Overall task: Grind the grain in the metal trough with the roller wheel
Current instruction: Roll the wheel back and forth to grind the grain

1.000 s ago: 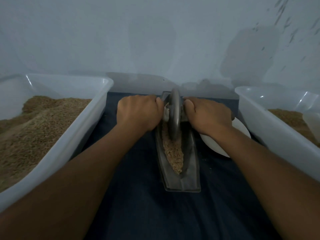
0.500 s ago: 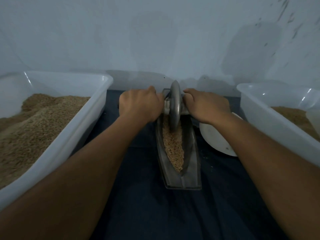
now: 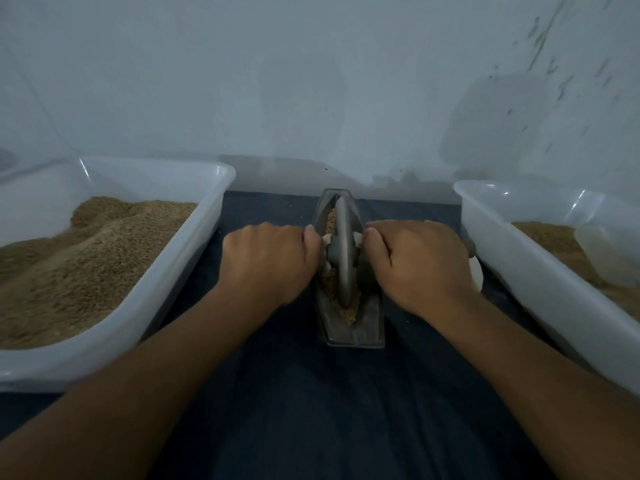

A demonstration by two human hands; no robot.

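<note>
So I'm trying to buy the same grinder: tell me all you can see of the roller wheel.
The roller wheel is a thin, dull grey disc that looks like metal, standing upright on its edge in the metal trough, about midway along it. A short handle sticks out from the hub on each side; the left hand and right hand each grip one. Its lower rim sits in the brown grain.
</note>
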